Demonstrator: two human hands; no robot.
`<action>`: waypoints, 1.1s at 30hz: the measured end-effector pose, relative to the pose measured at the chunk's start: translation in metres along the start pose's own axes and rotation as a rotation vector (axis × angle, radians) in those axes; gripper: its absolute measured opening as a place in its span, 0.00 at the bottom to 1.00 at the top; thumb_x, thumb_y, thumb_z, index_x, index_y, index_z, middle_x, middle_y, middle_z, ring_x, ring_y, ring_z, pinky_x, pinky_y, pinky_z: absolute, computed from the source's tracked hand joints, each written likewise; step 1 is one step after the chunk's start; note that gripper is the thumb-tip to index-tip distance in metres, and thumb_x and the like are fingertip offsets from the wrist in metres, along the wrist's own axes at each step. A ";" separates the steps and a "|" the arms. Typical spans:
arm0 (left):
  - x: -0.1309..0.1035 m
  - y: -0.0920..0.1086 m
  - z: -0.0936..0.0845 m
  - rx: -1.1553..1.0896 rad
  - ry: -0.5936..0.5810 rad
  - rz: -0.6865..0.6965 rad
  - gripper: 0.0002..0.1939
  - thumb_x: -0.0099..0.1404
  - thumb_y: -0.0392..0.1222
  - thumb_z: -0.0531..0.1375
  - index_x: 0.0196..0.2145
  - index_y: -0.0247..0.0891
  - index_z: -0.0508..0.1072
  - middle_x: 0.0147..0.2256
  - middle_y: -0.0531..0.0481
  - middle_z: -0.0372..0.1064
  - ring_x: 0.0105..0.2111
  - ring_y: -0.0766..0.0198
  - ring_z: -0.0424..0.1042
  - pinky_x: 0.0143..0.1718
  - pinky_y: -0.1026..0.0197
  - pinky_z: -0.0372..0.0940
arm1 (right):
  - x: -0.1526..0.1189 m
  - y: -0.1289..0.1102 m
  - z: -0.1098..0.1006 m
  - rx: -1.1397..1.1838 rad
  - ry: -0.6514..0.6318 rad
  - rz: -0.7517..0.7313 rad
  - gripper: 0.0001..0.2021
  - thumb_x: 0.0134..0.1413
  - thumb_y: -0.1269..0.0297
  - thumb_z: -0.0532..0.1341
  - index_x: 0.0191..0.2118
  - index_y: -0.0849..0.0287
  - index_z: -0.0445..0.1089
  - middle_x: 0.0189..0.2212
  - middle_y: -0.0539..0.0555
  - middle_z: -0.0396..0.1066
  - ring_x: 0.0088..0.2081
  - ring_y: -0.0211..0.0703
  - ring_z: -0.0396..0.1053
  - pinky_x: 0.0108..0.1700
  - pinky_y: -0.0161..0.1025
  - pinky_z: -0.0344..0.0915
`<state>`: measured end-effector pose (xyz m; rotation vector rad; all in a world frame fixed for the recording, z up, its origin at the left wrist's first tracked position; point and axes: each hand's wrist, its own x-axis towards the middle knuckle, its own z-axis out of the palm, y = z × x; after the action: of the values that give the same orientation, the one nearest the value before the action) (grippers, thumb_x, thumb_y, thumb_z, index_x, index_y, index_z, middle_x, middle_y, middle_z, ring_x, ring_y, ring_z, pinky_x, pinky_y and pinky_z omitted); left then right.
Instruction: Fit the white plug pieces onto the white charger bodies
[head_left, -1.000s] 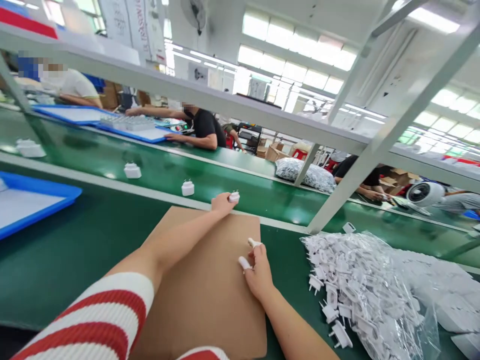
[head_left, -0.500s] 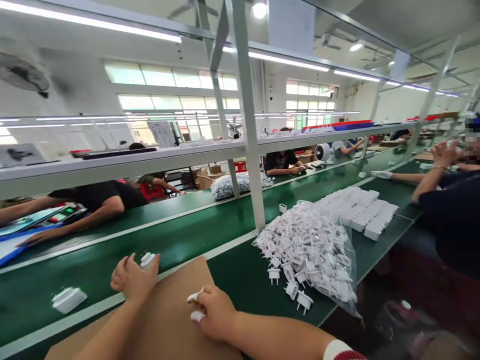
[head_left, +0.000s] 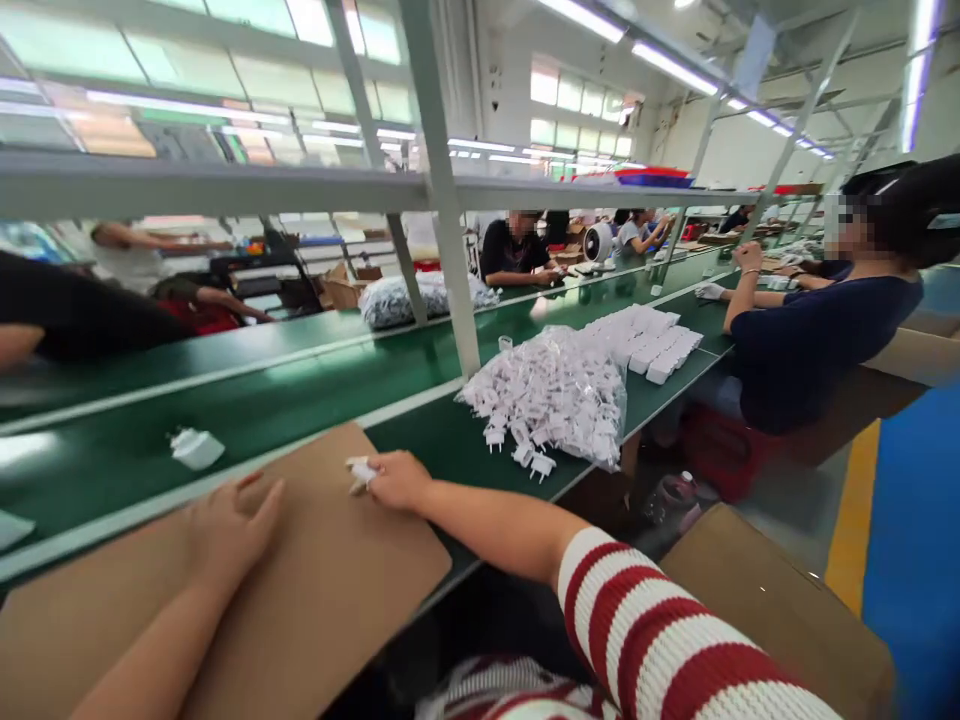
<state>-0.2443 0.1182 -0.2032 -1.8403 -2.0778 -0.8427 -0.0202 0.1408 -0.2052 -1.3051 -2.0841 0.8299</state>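
In the head view, the left hand (head_left: 231, 528) is seen over brown cardboard (head_left: 319, 570), thumb and fingers apart; whether the white-covered fingertips (head_left: 364, 469) of the right hand (head_left: 403, 481) are pressed together cannot be told; a white plug (head_left: 199, 449) is seen on the green belt (head_left: 300, 400), beyond the left hand

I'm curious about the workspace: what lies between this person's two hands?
In the head view, only bare brown cardboard lies between the left hand and the right hand.
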 end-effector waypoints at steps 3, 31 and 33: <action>0.002 -0.009 0.002 -0.008 0.020 -0.063 0.34 0.63 0.55 0.46 0.55 0.31 0.76 0.51 0.32 0.77 0.56 0.39 0.73 0.61 0.39 0.64 | 0.010 0.008 0.009 0.092 -0.050 -0.015 0.14 0.67 0.63 0.58 0.50 0.55 0.80 0.35 0.49 0.81 0.35 0.41 0.75 0.38 0.31 0.67; 0.009 -0.031 0.036 0.002 -0.138 -0.008 0.20 0.71 0.43 0.53 0.52 0.30 0.75 0.56 0.34 0.74 0.60 0.43 0.66 0.62 0.43 0.61 | 0.026 0.020 0.013 0.335 0.086 0.053 0.20 0.67 0.60 0.53 0.57 0.60 0.75 0.34 0.52 0.82 0.31 0.39 0.76 0.43 0.35 0.72; 0.014 -0.034 0.041 0.000 -0.198 0.004 0.24 0.71 0.48 0.53 0.57 0.31 0.73 0.62 0.35 0.70 0.64 0.44 0.64 0.65 0.43 0.58 | 0.028 0.019 0.012 0.311 0.084 0.085 0.19 0.65 0.61 0.55 0.55 0.57 0.76 0.33 0.50 0.82 0.33 0.40 0.76 0.45 0.36 0.71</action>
<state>-0.2718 0.1509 -0.2376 -2.0000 -2.1883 -0.6838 -0.0290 0.1702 -0.2237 -1.2400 -1.7608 1.0685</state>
